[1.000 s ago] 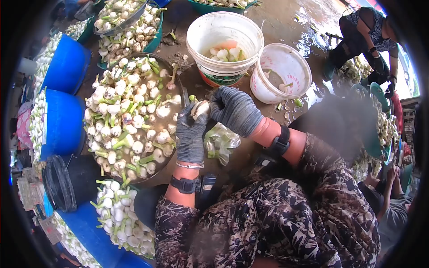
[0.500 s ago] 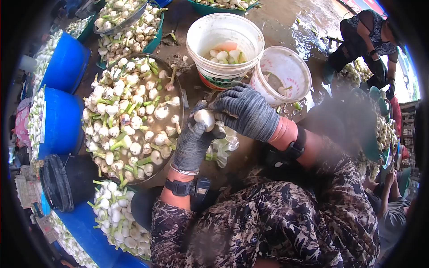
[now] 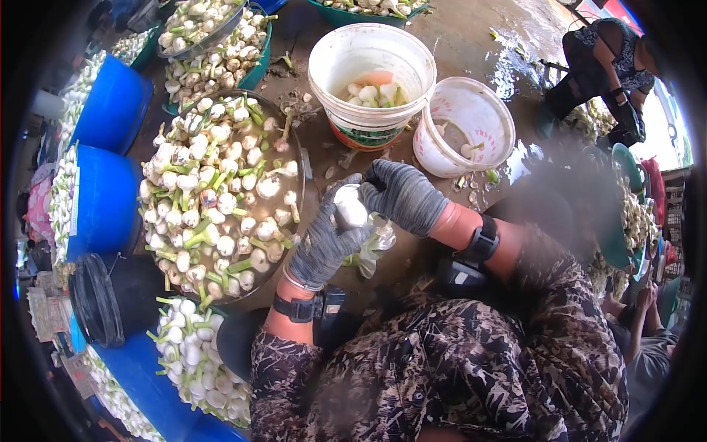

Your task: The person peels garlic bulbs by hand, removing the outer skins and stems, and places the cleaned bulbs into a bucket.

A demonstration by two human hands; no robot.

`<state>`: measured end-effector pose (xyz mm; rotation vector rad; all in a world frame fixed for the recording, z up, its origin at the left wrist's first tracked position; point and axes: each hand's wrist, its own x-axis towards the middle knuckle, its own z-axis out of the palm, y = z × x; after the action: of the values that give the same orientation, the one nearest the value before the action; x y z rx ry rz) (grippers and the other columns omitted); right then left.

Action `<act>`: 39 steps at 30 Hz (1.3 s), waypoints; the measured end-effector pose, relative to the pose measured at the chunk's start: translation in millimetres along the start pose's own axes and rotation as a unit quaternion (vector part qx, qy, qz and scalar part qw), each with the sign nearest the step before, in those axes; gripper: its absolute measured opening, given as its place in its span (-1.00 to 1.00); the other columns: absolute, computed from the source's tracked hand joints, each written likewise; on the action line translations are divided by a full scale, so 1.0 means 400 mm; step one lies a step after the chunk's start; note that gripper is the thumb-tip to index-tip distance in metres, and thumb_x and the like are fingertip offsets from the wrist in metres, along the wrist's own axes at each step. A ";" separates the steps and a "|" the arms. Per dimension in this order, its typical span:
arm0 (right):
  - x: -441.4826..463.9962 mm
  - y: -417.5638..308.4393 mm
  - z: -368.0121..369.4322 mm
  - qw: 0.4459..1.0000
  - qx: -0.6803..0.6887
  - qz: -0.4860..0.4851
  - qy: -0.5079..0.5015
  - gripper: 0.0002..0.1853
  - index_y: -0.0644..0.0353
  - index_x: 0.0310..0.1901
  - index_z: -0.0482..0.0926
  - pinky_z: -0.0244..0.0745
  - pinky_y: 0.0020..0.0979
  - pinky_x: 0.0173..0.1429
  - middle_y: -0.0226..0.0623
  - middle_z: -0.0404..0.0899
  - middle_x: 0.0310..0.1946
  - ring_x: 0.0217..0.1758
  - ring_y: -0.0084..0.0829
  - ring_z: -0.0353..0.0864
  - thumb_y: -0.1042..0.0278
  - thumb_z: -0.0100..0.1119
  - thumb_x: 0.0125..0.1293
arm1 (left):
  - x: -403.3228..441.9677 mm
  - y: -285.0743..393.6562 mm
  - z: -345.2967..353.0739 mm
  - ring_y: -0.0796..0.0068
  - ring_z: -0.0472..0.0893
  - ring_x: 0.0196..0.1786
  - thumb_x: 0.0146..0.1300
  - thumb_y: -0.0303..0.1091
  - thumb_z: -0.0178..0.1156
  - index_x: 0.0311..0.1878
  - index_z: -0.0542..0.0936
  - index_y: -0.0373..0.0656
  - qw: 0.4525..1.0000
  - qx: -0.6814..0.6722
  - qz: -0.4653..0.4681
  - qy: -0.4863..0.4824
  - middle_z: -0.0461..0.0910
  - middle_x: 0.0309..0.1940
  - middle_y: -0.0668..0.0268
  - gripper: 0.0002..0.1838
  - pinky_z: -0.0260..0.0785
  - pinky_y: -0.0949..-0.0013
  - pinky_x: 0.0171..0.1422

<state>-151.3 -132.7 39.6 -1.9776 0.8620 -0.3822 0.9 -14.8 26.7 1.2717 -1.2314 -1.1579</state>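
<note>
A white garlic bulb (image 3: pixel 350 207) is in the grip of my left hand (image 3: pixel 321 239), which wears a grey glove. My right hand (image 3: pixel 403 197), gloved too, has its fingers bent and pressed together at the bulb's right side; whether they pinch a piece of skin is hidden. Left of my hands, a wide round tray (image 3: pixel 301 163) holds many bulbs with green stems. Pale peelings (image 3: pixel 374 247) lie just below my hands. Beyond them stands a white bucket (image 3: pixel 372 38) with several peeled bulbs inside.
A smaller white bucket (image 3: pixel 490 103) stands right of the first. Blue tubs (image 3: pixel 103 202) of garlic and a black bucket (image 3: pixel 121 298) are at the left. One person (image 3: pixel 611 59) bends over garlic at the upper right; another person's arms (image 3: pixel 644 309) show at the right edge.
The bulb has turned in my left hand and looks whiter. My right hand has swung away and come back against the bulb. Small bits of skin lie on the ground near the buckets.
</note>
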 end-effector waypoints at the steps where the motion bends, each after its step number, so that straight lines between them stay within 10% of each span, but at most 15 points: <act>1: -0.010 -0.004 0.002 0.994 -0.056 -0.076 0.060 -0.86 0.17 -0.33 0.56 0.52 -0.11 -0.21 -0.06 0.56 -0.45 -0.32 0.01 0.60 0.37 0.27 0.08 | 0.004 -0.011 -0.001 0.39 0.41 0.25 0.22 -0.36 0.29 0.41 0.28 -0.16 0.996 -0.084 -0.022 -0.005 0.41 0.25 0.22 -0.31 0.23 0.32 0.40; 4: -0.022 -0.010 0.006 0.977 -0.116 -0.141 0.112 -0.85 0.18 -0.31 0.53 0.51 -0.11 -0.20 -0.07 0.57 -0.42 -0.29 0.02 0.60 0.37 0.25 0.10 | 0.001 -0.016 -0.002 0.41 0.45 0.21 0.25 -0.29 0.29 0.41 0.28 -0.17 0.978 -0.179 -0.102 -0.002 0.44 0.23 0.19 -0.32 0.28 0.34 0.36; 10: 0.027 0.092 0.012 0.996 -0.041 0.055 -0.057 -0.76 0.29 -0.24 0.57 0.51 -0.15 -0.16 0.00 0.56 -0.47 -0.30 0.00 0.61 0.25 0.20 0.27 | -0.005 0.000 0.041 0.29 0.49 0.23 0.22 -0.54 0.12 0.37 0.29 -0.23 0.941 0.311 0.123 0.053 0.47 0.18 0.13 -0.40 0.34 0.30 0.35; 12: 0.050 0.141 0.014 0.992 -0.045 -0.005 -0.115 -0.71 0.31 -0.19 0.61 0.54 -0.21 -0.14 0.01 0.56 -0.47 -0.31 -0.07 0.63 0.19 0.17 0.32 | -0.007 0.004 0.042 0.24 0.54 0.18 0.24 -0.54 0.07 0.32 0.33 -0.24 0.950 0.286 0.111 0.062 0.50 0.12 0.12 -0.47 0.41 0.30 0.28; 14: 0.042 0.164 0.023 0.974 0.051 0.013 -0.222 -0.78 0.29 -0.18 0.61 0.56 -0.26 -0.12 -0.08 0.56 -0.44 -0.29 -0.12 0.64 0.29 0.14 0.30 | -0.014 -0.015 0.038 0.20 0.62 0.01 0.31 -0.46 0.04 0.22 0.39 -0.25 0.968 -0.207 -0.058 0.126 0.53 0.06 0.10 -0.60 0.52 0.28 0.09; 16: 0.028 0.158 0.040 0.928 -0.130 -0.168 -0.306 -0.83 0.24 -0.18 0.60 0.56 -0.28 -0.11 -0.12 0.57 -0.37 -0.24 -0.13 0.65 0.38 0.11 0.26 | -0.006 -0.054 0.016 0.36 0.60 -0.26 0.43 -0.21 -0.01 0.10 0.46 -0.23 0.958 -0.262 -0.008 0.116 0.56 -0.04 0.13 -0.67 0.52 0.30 -0.25; 18: 0.001 0.177 0.101 0.814 -0.345 -0.322 -0.337 -0.80 0.20 -0.13 0.59 0.55 -0.24 -0.08 -0.10 0.61 -0.28 -0.15 -0.09 0.66 0.36 0.13 0.23 | -0.005 -0.083 -0.016 0.44 0.56 -0.32 0.43 -0.16 0.00 0.08 0.48 -0.22 0.801 -0.585 -0.066 0.109 0.58 -0.11 0.15 -0.65 0.48 0.33 -0.30; 19: -0.023 0.070 0.063 0.887 -0.223 0.034 -0.403 -0.67 0.18 -0.07 0.58 0.51 -0.18 0.02 -0.04 0.63 -0.16 -0.05 -0.05 0.64 0.16 0.23 0.21 | -0.002 -0.050 -0.020 0.49 0.52 -0.38 0.42 -0.15 0.04 0.06 0.50 -0.22 0.786 -0.594 -0.081 0.150 0.59 -0.20 0.22 -0.65 0.44 0.35 -0.32; 24: -0.044 0.012 0.013 0.973 -0.189 -0.006 -0.132 -0.47 0.19 0.10 0.52 0.51 -0.21 0.08 0.02 0.63 -0.08 0.00 -0.06 0.63 0.00 0.32 0.23 | 0.013 -0.061 -0.024 0.58 0.54 -0.41 0.36 -0.27 0.19 0.03 0.50 -0.23 0.931 -0.326 -0.030 0.164 0.56 -0.29 0.31 -0.71 0.46 0.49 -0.38; 26: -0.016 0.023 0.012 0.974 0.212 -0.062 -0.051 -0.60 0.22 -0.01 0.54 0.54 -0.30 -0.04 -0.06 0.64 -0.18 -0.14 -0.21 0.65 0.16 0.35 0.24 | 0.002 -0.049 0.022 0.57 0.59 -0.26 0.35 -0.35 0.20 0.12 0.46 -0.24 0.967 -0.165 -0.062 0.186 0.57 -0.17 0.28 -0.67 0.52 0.46 -0.20; 28: -0.017 -0.038 -0.037 0.989 0.135 0.000 -0.064 -0.73 0.21 -0.12 0.55 0.54 -0.36 -0.15 -0.19 0.63 -0.33 -0.28 -0.32 0.62 0.29 0.36 0.24 | 0.008 -0.069 0.076 0.64 0.55 -0.30 0.37 -0.35 0.19 0.25 0.38 -0.17 0.981 -0.105 -0.023 0.159 0.55 -0.14 0.30 -0.58 0.50 0.50 -0.23; 30: -0.007 -0.027 -0.091 0.985 -0.088 -0.140 0.056 -0.81 0.19 -0.23 0.57 0.52 -0.29 -0.23 -0.20 0.63 -0.43 -0.38 -0.24 0.62 0.31 0.33 0.23 | -0.004 -0.078 0.077 0.64 0.56 -0.28 0.39 -0.36 0.18 0.30 0.35 -0.17 0.989 -0.017 -0.019 0.148 0.52 -0.02 0.27 -0.54 0.52 0.48 -0.16; 33: 0.034 0.037 -0.222 0.909 -0.360 0.164 0.129 -0.75 0.18 -0.12 0.61 0.51 -0.14 -0.15 -0.08 0.66 -0.34 -0.28 -0.05 0.64 0.21 0.21 0.29 | -0.010 -0.018 0.028 0.62 0.59 -0.29 0.42 -0.36 0.13 0.28 0.36 -0.20 0.937 -0.235 -0.032 0.258 0.54 -0.03 0.28 -0.59 0.55 0.47 -0.15; 34: 0.019 0.070 -0.235 0.886 -0.418 0.061 0.192 -0.67 0.19 -0.06 0.60 0.52 -0.13 -0.09 -0.03 0.67 -0.31 -0.24 -0.03 0.66 0.13 0.20 0.29 | -0.019 0.006 -0.018 0.59 0.61 -0.32 0.42 -0.34 0.13 0.25 0.40 -0.21 0.930 -0.229 -0.016 0.286 0.59 -0.12 0.30 -0.62 0.57 0.45 -0.16; 39: 0.114 -0.072 -0.001 0.944 -0.303 0.098 -0.092 -0.55 0.19 -0.24 0.66 0.51 -0.11 -0.06 0.03 0.65 -0.36 -0.20 0.02 0.64 -0.10 0.08 0.36 | -0.059 0.059 -0.183 0.52 0.60 -0.37 0.38 -0.39 0.13 0.12 0.46 -0.26 0.818 -0.344 0.042 0.460 0.62 -0.19 0.23 -0.70 0.58 0.41 -0.28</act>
<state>-107.2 -155.3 60.9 -2.4013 1.1341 0.2151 71.6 10.9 54.7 0.9685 -0.0996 -0.6411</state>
